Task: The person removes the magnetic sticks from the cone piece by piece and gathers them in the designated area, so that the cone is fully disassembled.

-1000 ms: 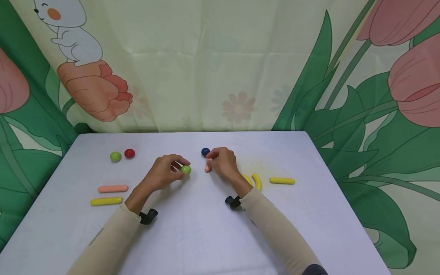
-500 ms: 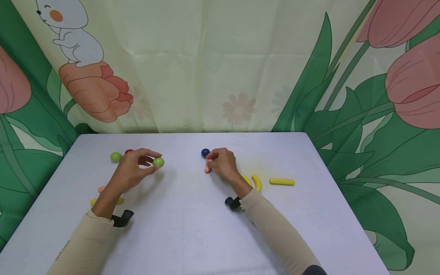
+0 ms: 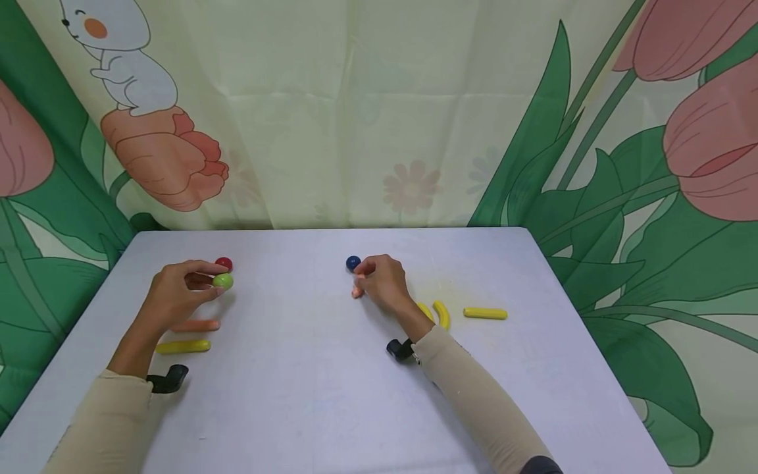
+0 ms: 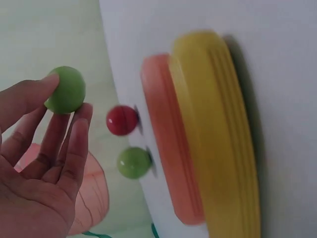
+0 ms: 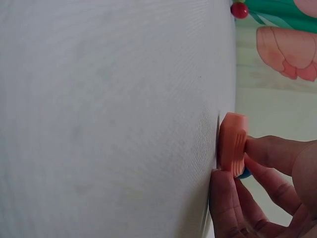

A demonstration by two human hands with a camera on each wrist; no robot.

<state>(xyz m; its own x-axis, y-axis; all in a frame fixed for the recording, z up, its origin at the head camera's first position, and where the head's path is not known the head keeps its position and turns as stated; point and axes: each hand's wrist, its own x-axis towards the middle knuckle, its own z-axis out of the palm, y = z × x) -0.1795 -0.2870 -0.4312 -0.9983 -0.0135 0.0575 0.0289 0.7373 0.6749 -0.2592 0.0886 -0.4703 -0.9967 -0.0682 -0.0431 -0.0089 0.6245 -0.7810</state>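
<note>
Between thumb and fingertips my left hand pinches a green ball, held above the table's left side. Near it are a red ball and a second green ball; the hand hides the latter in the head view. Below the hand lie a salmon-pink ribbed stick and a yellow ribbed stick. At the table's middle, my right hand pinches a short salmon-pink ribbed piece standing against the tabletop. A dark blue ball sits just beyond its fingers.
Two curved yellow pieces lie beside my right wrist, partly hidden by it. A straight yellow stick lies further right. A white cloth covers the table, and a printed curtain hangs behind its far edge.
My left hand has moved left with the green ball, from the table's middle to beside the red ball, and now covers the other green ball. My right hand has stayed in place.
</note>
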